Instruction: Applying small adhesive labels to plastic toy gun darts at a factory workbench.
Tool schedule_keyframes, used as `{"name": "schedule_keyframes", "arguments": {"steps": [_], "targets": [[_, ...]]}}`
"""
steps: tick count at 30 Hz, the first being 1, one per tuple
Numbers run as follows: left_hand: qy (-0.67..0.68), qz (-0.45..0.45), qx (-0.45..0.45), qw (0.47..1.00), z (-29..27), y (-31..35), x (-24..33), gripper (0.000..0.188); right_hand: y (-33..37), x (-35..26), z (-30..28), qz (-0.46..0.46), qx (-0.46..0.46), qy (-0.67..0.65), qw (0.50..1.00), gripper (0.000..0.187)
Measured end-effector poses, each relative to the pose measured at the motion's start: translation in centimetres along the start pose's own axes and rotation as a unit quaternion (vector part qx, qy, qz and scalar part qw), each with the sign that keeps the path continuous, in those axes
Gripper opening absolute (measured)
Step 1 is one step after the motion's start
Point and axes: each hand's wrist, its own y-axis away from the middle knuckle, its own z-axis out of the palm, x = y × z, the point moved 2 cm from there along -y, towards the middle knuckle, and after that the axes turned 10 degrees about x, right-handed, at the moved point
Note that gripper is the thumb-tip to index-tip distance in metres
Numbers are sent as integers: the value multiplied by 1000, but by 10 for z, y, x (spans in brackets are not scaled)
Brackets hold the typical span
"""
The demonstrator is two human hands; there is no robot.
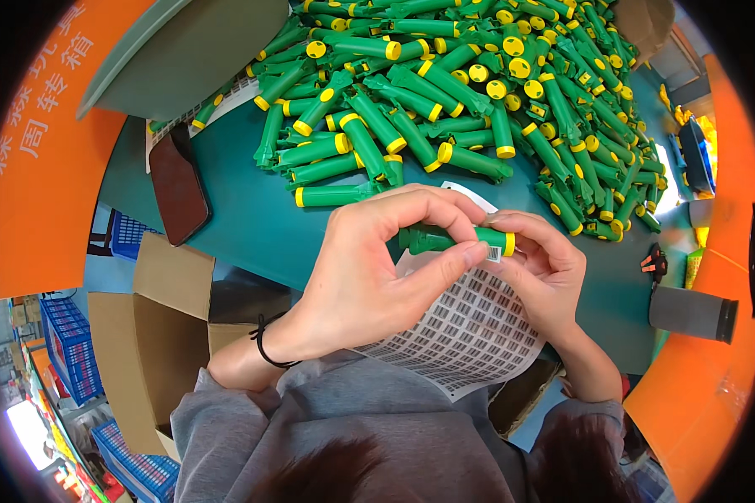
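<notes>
Above the table's near edge, both my hands are closed on one green plastic tube (429, 239) with a yellow end. My left hand (377, 267) curls around the green body, its thumb pressing at a small white barcode label (495, 252) near the yellow end. From the other side, the fingers of my right hand (547, 267) grip that yellow end. Beneath my hands a white sheet of barcode labels (476, 323) droops over the table edge toward my lap. Part of the tube is hidden behind my fingers.
A big heap of similar green tubes (394, 121) covers the far side of the green table (256, 222). At left are a grey bin (189, 63), a dark brown flat case (179, 186) and an open cardboard box (172, 352). Scissors (655, 262) and a grey cup (690, 313) are at right.
</notes>
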Motion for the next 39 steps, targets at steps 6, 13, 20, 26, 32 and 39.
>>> {"name": "schedule_keyframes", "arguments": {"steps": [6, 13, 20, 26, 32, 39], "targets": [[-23, -26, -14, 999, 0, -3, 2, 9, -1, -5, 2, -36, -22, 59, 997, 38], [-23, -22, -12, 999, 2, -4, 2, 10, 0, -5, 2, -13, -3, 52, 999, 41], [-43, -19, -7, 999, 2, -3, 3, 9, 0, -7, 2, -1, -4, 61, 998, 41], [-55, -14, -5, 998, 2, -3, 2, 9, 1, -5, 2, -4, -10, 55, 998, 42], [-57, -17, 6, 998, 4, -2, 2, 9, 1, -7, 4, 5, -9, 53, 999, 42], [-53, -9, 14, 998, 6, -1, 0, 10, 1, -5, 2, -5, -12, 50, 999, 42]]}}
